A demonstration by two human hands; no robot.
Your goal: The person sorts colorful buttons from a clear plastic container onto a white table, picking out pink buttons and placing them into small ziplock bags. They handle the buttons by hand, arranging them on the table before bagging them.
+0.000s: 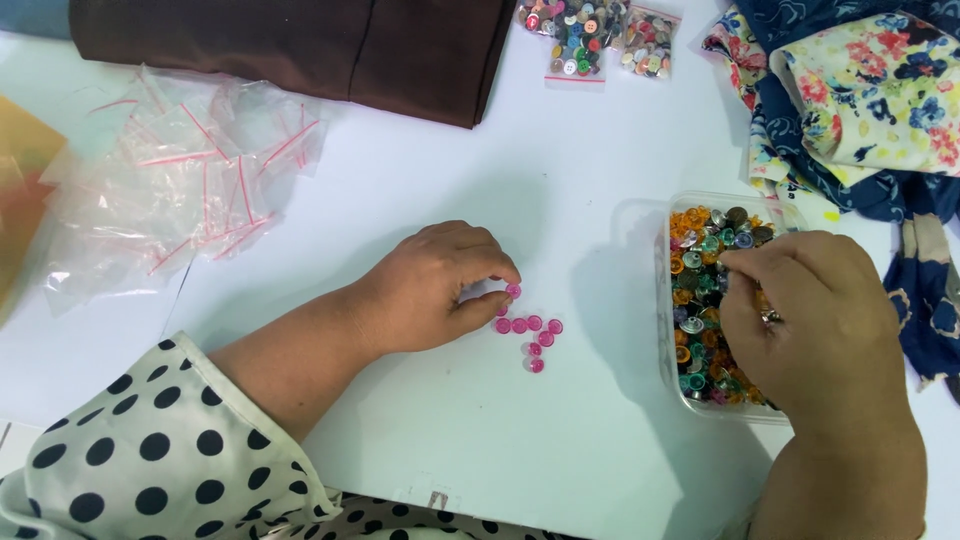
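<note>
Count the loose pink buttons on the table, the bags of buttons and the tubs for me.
Pink buttons by the left hand: 8
Small bags of mixed buttons: 2
Clear tub of buttons under the right hand: 1
Total: 11

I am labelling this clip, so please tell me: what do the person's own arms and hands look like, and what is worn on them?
The left hand is bare, with no ring visible; its forearm comes out of a loose white sleeve with black polka dots. The right hand is bare too and wears a ring on one finger. No sleeve shows on the right arm within the frame. No gloves and no watch are visible.
</note>
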